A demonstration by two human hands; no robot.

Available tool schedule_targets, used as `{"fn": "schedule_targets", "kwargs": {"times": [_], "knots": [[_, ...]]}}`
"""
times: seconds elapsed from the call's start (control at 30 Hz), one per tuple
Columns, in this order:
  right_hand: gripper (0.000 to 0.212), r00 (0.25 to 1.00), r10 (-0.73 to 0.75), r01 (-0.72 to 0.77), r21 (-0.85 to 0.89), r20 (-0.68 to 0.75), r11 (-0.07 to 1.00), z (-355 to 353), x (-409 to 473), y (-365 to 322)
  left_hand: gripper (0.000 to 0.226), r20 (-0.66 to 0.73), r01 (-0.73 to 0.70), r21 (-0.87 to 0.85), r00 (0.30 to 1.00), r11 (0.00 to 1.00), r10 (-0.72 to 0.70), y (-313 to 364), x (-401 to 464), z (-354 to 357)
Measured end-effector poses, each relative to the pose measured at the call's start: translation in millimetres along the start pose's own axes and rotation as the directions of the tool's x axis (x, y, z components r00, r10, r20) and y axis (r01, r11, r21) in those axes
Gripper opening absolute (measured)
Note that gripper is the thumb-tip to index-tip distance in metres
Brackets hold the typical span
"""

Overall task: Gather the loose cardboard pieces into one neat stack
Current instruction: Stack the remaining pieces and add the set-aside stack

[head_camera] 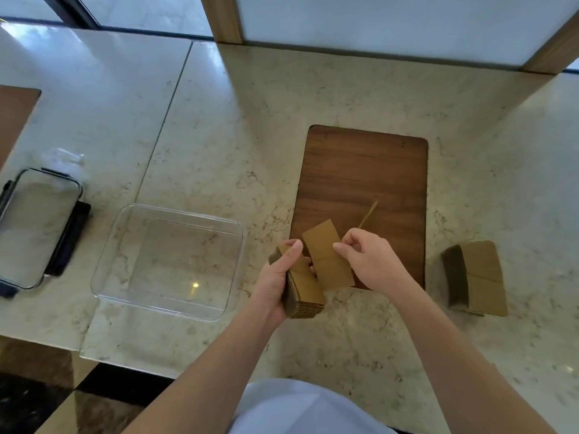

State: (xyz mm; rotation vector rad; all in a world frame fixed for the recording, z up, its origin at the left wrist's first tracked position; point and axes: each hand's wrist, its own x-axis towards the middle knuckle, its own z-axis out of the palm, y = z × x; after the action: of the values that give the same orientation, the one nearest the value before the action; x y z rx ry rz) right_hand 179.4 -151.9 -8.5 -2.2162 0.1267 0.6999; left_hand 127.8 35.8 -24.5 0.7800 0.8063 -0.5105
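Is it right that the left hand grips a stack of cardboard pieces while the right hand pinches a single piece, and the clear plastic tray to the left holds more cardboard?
Not quite. In the head view the clear plastic tray is empty. The rest holds: the left hand grips the stack of cardboard pieces and the right hand pinches a single piece. More cardboard lies to the right.

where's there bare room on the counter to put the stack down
Free: the upper part of the wooden board, beyond both hands; the marble between the clear tub and the board; the marble behind the tub. Crowded: the board's near end, under the left hand and right hand, and beside the second cardboard stack.
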Motion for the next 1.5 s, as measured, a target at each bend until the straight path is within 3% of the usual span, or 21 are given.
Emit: {"fn": "schedule_targets", "kwargs": {"times": [0.07,0.17,0.3,0.4,0.47,0.53,0.63,0.7,0.83,0.9,0.93,1.0,1.07,1.23,1.27,1.3,1.37,1.4,1.5], "knots": [[0.022,1.000,-0.014,0.014,0.044,0.007,0.999,3.2,-6.3,-0.9,0.061,0.000,-0.015,0.093,1.000,0.996,0.015,-0.8,-1.1,-0.6],[0.025,0.999,-0.014,0.009,0.155,0.034,0.988,7.6,-15.2,0.1,0.062,0.004,-0.032,0.167,0.999,0.985,0.031,-1.4,-3.6,-2.5],[0.029,0.999,0.032,-0.035,0.351,0.015,0.936,11.7,-24.7,2.7,0.065,0.011,-0.028,0.111,1.000,0.993,0.027,-1.5,-4.3,-11.2],[0.028,0.994,0.088,-0.112,0.573,0.069,0.812,15.0,-30.2,3.9,0.080,0.060,-0.001,0.072,0.998,0.997,-0.003,-0.7,-4.6,-16.7],[0.025,0.985,0.085,-0.160,0.601,0.151,0.784,21.6,-33.2,2.1,0.093,0.113,0.022,0.122,0.993,0.992,-0.036,-1.5,-4.8,-13.5],[0.025,0.976,0.116,-0.194,0.487,0.186,0.852,32.2,-33.9,0.9,0.090,0.148,0.016,0.188,0.988,0.982,-0.044,-2.4,-3.5,-8.5],[0.037,0.984,0.170,-0.177,0.214,0.052,0.961,38.5,-28.7,5.0,0.080,0.200,-0.010,0.225,0.979,0.974,-0.037,-1.5,0.3,-1.0],[0.045,0.985,0.169,-0.163,0.127,-0.032,0.978,31.7,-21.3,7.8,0.074,0.218,0.044,0.171,0.972,0.984,-0.082,-3.6,2.8,1.9],[0.080,0.989,0.144,-0.138,0.125,-0.039,0.982,10.3,6.1,12.0,0.064,0.326,0.097,-0.038,0.942,0.995,-0.079,-12.6,6.1,12.4],[0.069,0.978,0.069,-0.082,-0.056,-0.196,0.995,0.1,26.4,23.8,0.059,0.392,0.116,-0.111,0.918,0.987,-0.064,-15.3,7.5,19.2],[0.066,0.973,-0.006,-0.050,-0.235,-0.232,0.971,-7.0,36.3,29.6,0.057,0.402,0.123,-0.124,0.913,0.985,-0.064,-15.4,7.5,21.1],[0.083,0.992,-0.094,0.038,-0.515,-0.083,0.856,-19.6,53.0,36.8,0.048,0.390,0.119,-0.108,0.918,0.987,-0.069,-15.6,8.1,19.6],[0.093,0.992,-0.110,0.121,-0.625,0.056,0.771,-26.8,63.1,37.6,0.046,0.357,0.108,-0.060,0.931,0.992,-0.080,-14.5,6.8,13.4],[0.061,0.994,-0.109,0.057,-0.785,-0.014,0.617,-36.6,58.2,36.5,0.053,0.266,0.111,-0.027,0.959,0.993,-0.100,-13.7,-0.5,-6.2],[0.051,0.996,-0.089,0.046,-0.769,-0.015,0.637,-38.6,54.1,37.1,0.054,0.257,0.110,-0.014,0.961,0.994,-0.103,-14.1,-2.3,-7.9],[0.043,0.998,-0.055,0.036,-0.686,-0.005,0.727,-39.0,47.1,36.6,0.054,0.246,0.108,-0.003,0.964,0.994,-0.104,-14.6,-6.0,-9.9],[0.041,0.997,0.063,-0.048,-0.306,0.040,0.951,-38.6,26.7,31.2,0.056,0.237,0.107,0.008,0.966,0.994,-0.106,-16.5,-12.2,-10.9],[0.041,0.994,0.099,-0.094,-0.101,0.052,0.990,-38.2,14.5,26.1,0.056,0.236,0.103,0.012,0.966,0.995,-0.103,-17.7,-15.7,-10.3],[0.034,0.981,0.163,-0.187,0.314,0.100,0.931,-31.9,-20.6,11.9,0.054,0.238,0.093,0.005,0.967,0.996,-0.092,-19.8,-23.5,-7.3]]}}
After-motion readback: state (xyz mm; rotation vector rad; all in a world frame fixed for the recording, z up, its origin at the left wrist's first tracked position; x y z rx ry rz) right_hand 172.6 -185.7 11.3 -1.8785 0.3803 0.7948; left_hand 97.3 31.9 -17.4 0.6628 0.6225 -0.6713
